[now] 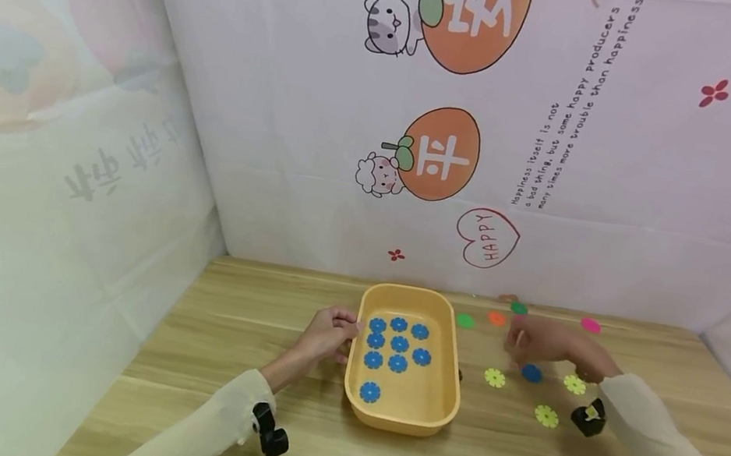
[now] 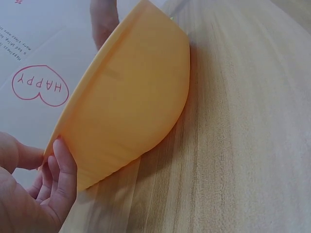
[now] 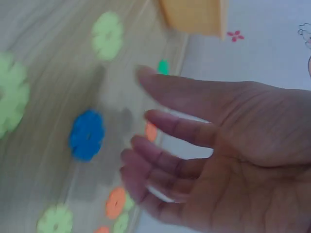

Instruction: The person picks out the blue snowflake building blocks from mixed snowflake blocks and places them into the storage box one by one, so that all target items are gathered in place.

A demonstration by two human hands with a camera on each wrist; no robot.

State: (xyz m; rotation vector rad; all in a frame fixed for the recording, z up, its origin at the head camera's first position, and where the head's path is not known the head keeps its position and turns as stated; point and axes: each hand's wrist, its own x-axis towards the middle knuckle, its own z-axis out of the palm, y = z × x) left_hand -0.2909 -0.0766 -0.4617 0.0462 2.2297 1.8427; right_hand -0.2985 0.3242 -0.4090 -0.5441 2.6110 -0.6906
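A yellow plastic tray point(image 1: 421, 402) stands on the table, holding several blue notched discs point(image 1: 370, 392) on its left side. My left hand point(image 1: 327, 333) pinches the tray's left rim; in the left wrist view the thumb is at the rim and the fingers point(image 2: 65, 162) lie against the outer wall. My right hand point(image 1: 543, 343) hovers right of the tray, its fingers loosely bent and nothing between them in the right wrist view. Just below it a blue notched disc point(image 3: 87, 135) lies on the wood.
Around the right hand lie yellow-green discs point(image 1: 546, 417), an orange disc point(image 1: 497, 319), green discs point(image 1: 465, 321) and a pink disc point(image 1: 590, 325). A printed white cloth point(image 1: 299, 194) hangs behind the wooden table point(image 1: 241, 304), with another at the left.
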